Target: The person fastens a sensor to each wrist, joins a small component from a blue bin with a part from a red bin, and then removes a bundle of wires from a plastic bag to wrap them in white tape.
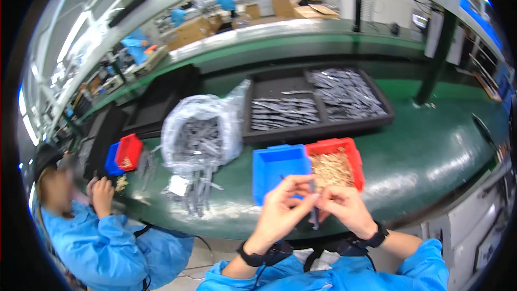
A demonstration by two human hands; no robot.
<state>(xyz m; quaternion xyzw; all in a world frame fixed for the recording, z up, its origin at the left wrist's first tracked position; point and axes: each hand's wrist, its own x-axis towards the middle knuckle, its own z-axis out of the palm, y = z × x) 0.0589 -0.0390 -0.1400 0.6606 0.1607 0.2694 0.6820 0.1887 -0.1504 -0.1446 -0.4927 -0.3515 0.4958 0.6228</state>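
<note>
My left hand (pixel 281 208) pinches a thin dark grey strip (pixel 314 218) that stands nearly upright between my two hands. Fingers bent together, my right hand (pixel 347 207) meets the strip from the other side; whatever is in its fingertips is too small or hidden to make out. Just beyond my hands a blue bin (pixel 277 164) stands side by side with a red bin (pixel 356 157). Many small tan pieces (pixel 331 170) fill the red one. Part of the blue bin is covered by my left hand.
Behind the bins lies a black divided tray (pixel 323 127) of grey strips. Left of it, a clear plastic bag (pixel 175 129) holds more strips, some spilled on the green table (pixel 414 145). A co-worker in blue (pixel 102 242) handles something at the left, near smaller bins (pixel 129 151).
</note>
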